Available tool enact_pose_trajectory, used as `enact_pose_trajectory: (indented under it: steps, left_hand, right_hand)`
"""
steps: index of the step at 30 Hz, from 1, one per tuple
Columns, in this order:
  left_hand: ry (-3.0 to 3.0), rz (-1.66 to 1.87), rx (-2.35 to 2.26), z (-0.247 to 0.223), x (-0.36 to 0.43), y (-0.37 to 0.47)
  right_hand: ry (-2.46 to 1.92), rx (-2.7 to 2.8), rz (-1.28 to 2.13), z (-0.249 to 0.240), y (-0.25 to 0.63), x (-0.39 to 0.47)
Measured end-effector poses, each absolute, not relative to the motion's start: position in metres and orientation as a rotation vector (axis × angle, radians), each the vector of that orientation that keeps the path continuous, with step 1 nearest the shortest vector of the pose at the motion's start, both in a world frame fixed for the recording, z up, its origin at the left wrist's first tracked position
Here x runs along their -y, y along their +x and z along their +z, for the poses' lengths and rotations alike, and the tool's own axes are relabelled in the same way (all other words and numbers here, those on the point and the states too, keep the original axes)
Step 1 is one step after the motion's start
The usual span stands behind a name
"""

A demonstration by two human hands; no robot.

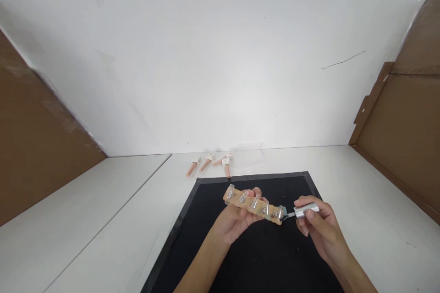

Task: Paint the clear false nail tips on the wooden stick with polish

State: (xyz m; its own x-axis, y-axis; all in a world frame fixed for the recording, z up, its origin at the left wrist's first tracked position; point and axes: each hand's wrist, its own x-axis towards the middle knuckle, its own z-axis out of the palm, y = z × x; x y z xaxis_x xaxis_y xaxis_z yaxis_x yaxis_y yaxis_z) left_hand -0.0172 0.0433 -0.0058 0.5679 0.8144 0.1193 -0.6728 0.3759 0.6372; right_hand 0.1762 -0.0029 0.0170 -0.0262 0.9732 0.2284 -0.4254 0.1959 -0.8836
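Note:
My left hand (pixel 237 223) is wrapped round a narrow tan strip (pixel 252 203) from below and behind, above the black mat. Several clear, slanted nail-shaped pieces stand along the strip, and something greenish shows at its right end. Between the fingers and thumb of my right hand (pixel 321 224) is a tool with a silver handle (pixel 306 210). The tool's thin dark tip touches or nearly touches the strip's right end; which of the two I cannot tell.
A black mat (pixel 275 256) with a dark taped border lies on the white table (pixel 360 183). Behind it lie several small pinkish bottles (pixel 227 168) with white tops. Brown cardboard panels stand at left (pixel 41 128) and right (pixel 405 137), with a white wall behind.

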Motion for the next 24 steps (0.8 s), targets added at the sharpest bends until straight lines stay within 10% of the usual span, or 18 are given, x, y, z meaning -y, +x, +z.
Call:
enact_pose_trajectory:
  steps: [24]
  left_hand:
    - [0.763, 0.953, -0.245, -0.0076, -0.0439, -0.0199]
  right_hand:
    - [-0.765, 1.04, 1.219, 0.0162, 0.1773, 0.0025]
